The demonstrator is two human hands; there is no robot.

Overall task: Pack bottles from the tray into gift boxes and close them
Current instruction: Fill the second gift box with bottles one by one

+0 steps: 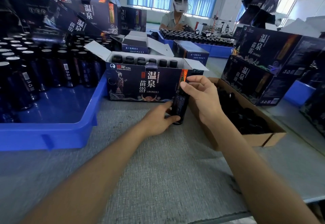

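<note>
Your left hand [158, 120] wraps the glossy dark cylindrical bottle [180, 104] low; it stands on the grey ribbed mat [158, 171], at the near right corner of the cardboard gift box [137, 84]. Your right hand [204, 97] pinches its top.

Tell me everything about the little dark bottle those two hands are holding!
The bottle is small, dark and glossy, with a label of tiny pale print. It stands roughly upright on the grey table, just in front of the right end of the open gift box. The left hand grips its lower part; the right hand pinches its top, hiding the cap area.
</note>
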